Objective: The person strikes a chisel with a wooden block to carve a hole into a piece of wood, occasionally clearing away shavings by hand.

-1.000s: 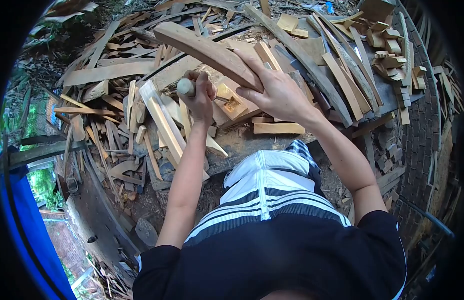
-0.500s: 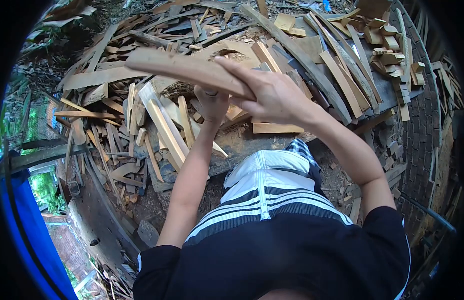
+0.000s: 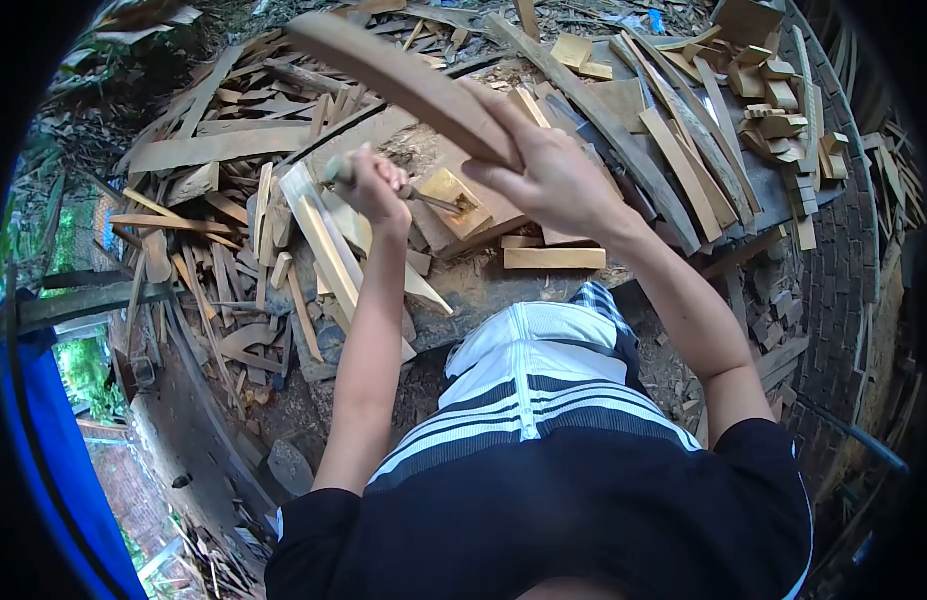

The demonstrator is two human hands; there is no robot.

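Note:
My left hand [image 3: 376, 187] is wrapped round the handle of a chisel [image 3: 435, 201]. The chisel's blade points right, its tip at a hollow in a small wooden block [image 3: 451, 203]. That block lies on a larger board near the middle of the work surface. In my right hand [image 3: 558, 178] is a long, thick piece of wood [image 3: 403, 85], gripped at its near end and raised above the block. It slants up to the left, and its far end is above the scrap pile.
Wood strips and offcuts [image 3: 223, 150] are heaped at the left and back. Long planks [image 3: 593, 120] lie to the right, beside stacked cut blocks [image 3: 778, 95]. A short wooden bar [image 3: 554, 259] lies near the front edge. Blue sheeting [image 3: 63, 460] hangs at far left.
The long piece of wood has swung up and away, its far end higher. My left hand has moved left and is now uncovered, showing the chisel and block.

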